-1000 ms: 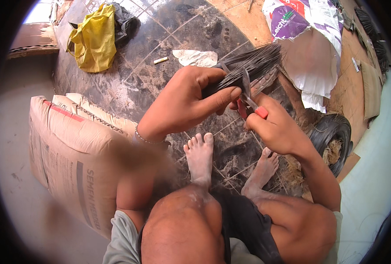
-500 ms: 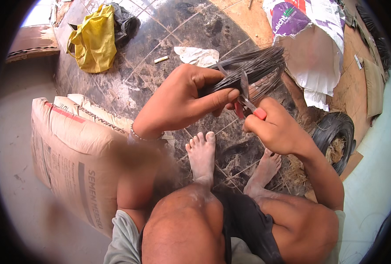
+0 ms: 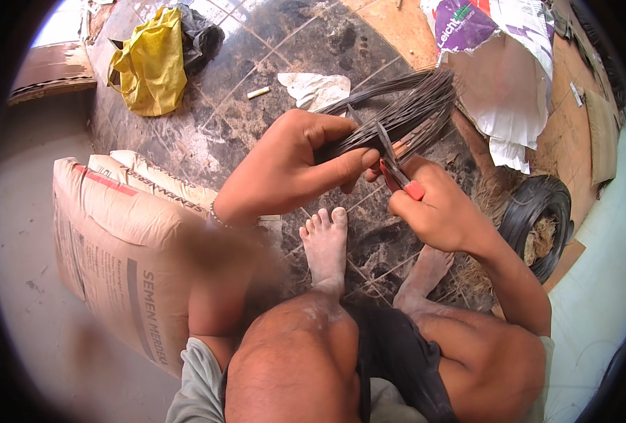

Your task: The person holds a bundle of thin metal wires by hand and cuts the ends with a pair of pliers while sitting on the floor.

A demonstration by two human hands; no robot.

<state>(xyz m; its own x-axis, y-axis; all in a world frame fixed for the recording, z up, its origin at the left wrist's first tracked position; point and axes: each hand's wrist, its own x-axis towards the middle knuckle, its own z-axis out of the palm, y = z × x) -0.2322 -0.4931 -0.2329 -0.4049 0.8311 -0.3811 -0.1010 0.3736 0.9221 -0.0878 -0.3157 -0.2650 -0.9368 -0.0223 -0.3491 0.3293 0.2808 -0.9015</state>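
Note:
My left hand [image 3: 292,166] grips a looped bundle of thin dark wire [image 3: 404,116], held up over the dark tiled floor. My right hand [image 3: 436,204] holds red-handled pliers [image 3: 396,169], whose jaws sit against the bundle just beside my left thumb. Both hands are close together, above my bare feet. A round coil of black wire [image 3: 531,211] lies on the floor to the right of my right wrist.
A tan cement sack [image 3: 115,240] stands at my left. A yellow bag [image 3: 151,63] and dark cloth lie at the far left. Crumpled white paper [image 3: 316,88] and torn white and purple sacking [image 3: 503,77] lie beyond the hands.
Both hands stay on the wire bundle and pliers; they have shifted slightly, with the pliers still working at the bundle.

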